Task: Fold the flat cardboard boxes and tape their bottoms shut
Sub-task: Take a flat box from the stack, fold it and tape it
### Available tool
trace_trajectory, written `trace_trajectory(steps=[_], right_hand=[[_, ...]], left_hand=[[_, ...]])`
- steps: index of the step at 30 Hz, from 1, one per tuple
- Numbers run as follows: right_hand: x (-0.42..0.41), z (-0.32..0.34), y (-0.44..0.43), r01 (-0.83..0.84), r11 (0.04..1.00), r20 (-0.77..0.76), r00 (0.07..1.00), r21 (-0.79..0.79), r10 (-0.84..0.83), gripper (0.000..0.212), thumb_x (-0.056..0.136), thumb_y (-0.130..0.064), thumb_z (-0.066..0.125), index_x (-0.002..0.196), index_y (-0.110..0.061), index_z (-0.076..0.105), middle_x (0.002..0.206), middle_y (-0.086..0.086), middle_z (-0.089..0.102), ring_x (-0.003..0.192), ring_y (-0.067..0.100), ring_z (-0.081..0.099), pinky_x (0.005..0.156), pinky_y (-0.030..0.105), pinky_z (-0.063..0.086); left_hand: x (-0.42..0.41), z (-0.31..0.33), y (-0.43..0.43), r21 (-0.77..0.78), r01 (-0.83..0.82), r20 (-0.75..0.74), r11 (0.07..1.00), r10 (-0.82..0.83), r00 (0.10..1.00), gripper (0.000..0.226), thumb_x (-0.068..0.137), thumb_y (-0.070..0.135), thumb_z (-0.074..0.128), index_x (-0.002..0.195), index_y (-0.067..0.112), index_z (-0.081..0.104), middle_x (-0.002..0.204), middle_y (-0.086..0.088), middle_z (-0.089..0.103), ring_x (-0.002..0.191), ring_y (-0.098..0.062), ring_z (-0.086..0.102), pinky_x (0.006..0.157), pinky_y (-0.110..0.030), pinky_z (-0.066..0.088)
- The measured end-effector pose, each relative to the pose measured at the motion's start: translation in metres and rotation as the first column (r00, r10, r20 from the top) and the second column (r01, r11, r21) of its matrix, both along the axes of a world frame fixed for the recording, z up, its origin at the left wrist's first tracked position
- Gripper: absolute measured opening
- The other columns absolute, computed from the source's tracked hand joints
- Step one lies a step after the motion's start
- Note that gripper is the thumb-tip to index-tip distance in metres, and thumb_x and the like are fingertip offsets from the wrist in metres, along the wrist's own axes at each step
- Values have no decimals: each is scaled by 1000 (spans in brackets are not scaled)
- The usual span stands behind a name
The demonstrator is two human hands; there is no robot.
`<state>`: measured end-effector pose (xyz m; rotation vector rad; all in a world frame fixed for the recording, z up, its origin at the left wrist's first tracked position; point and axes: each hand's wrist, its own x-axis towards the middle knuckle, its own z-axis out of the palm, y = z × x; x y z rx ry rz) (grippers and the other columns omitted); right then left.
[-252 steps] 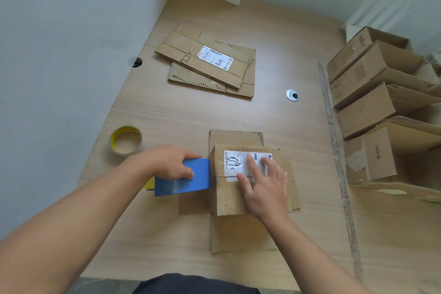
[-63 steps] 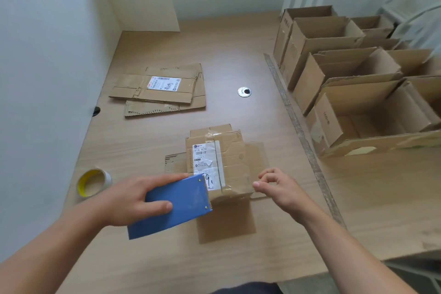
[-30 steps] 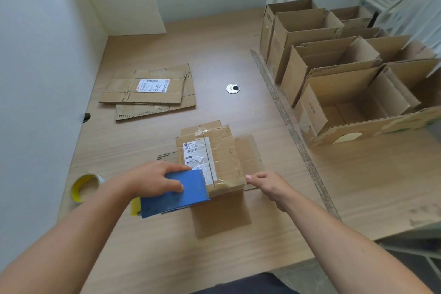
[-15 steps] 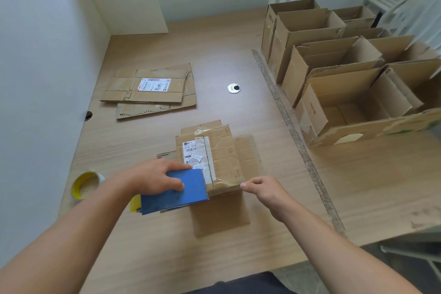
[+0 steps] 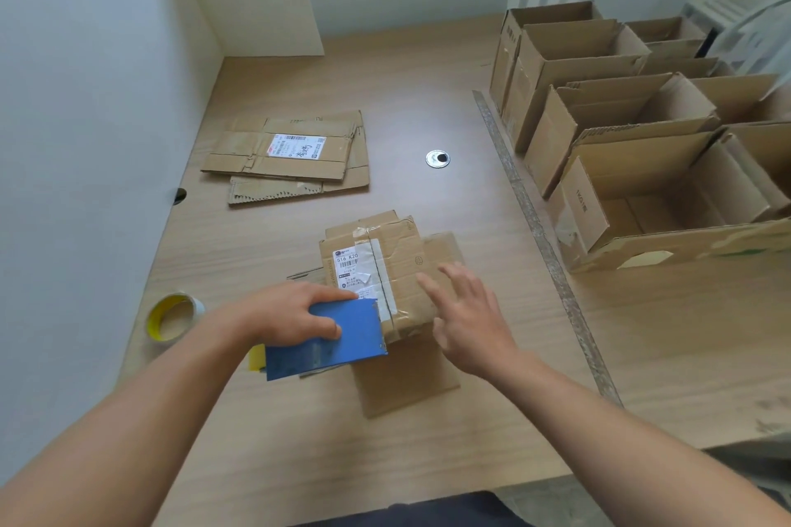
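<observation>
A small cardboard box (image 5: 398, 270) stands upside down in the middle of the table, its bottom flaps closed under clear tape and a white shipping label. My left hand (image 5: 295, 314) grips a blue tape dispenser (image 5: 329, 340) against the box's near left edge. My right hand (image 5: 468, 319) hovers with fingers spread just right of the box, over its outer flap. A stack of flat cardboard boxes (image 5: 291, 156) lies further back on the left.
A yellow-cored tape roll (image 5: 171, 319) lies at the left near the wall. Several folded open boxes (image 5: 620, 150) crowd the right side behind a metal strip (image 5: 539, 235). A round cable grommet (image 5: 437, 159) sits mid-table. White walls close in the left and back.
My right hand has let go of the pinched tape end at the box's near corner and opened beside the box. The left hand and dispenser have barely moved.
</observation>
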<state>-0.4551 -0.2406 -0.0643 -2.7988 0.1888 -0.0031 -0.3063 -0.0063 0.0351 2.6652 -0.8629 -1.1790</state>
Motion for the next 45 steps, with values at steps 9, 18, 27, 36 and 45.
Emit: trace_trajectory(steps=[9, 18, 27, 36, 45], right_hand=[[37, -21, -7, -472, 875, -152, 878, -113, 454, 59, 105, -46, 31, 158, -37, 5, 165, -16, -4, 143, 8, -27, 122, 45, -10], [31, -37, -4, -383, 917, 153, 905, -111, 397, 55, 96, -37, 59, 148, -24, 46, 156, -5, 39, 144, 26, 36, 105, 50, 44], [32, -33, -3, -373, 916, 166, 904, -150, 395, 55, 97, -48, 41, 145, -24, 50, 151, -4, 46, 142, 26, 40, 108, 43, 42], [34, -34, -1, -380, 916, 194, 896, -128, 399, 52, 96, -45, 44, 142, -21, 53, 150, 0, 47, 140, 30, 42, 104, 51, 47], [35, -31, 0, -397, 914, 157, 900, -83, 406, 59, 88, -24, 74, 142, -16, 53, 150, 3, 45, 141, 34, 39, 107, 53, 43]], left_hand=[[-1, -2, 7, -48, -17, 5, 999, 18, 1000, 64, 82, 54, 57, 143, 56, 37, 140, 13, 50, 107, -11, 50, 80, -24, 40], [-3, -4, 26, -131, -92, -74, 987, 83, 994, 61, 88, 48, 61, 142, 57, 36, 124, 23, 53, 101, 0, 52, 77, -14, 37], [3, 13, 58, -159, -122, -144, 980, 99, 985, 62, 72, 56, 53, 131, 66, 41, 128, 25, 57, 113, -2, 55, 100, -33, 45], [19, 12, 121, -136, -132, -115, 982, 116, 987, 53, 74, 58, 56, 120, 75, 37, 123, 38, 51, 104, 17, 48, 86, -10, 37], [21, -32, 104, -20, -32, 111, 999, 34, 993, 61, 89, 53, 55, 144, 59, 31, 145, 14, 50, 124, -15, 50, 98, -33, 44]])
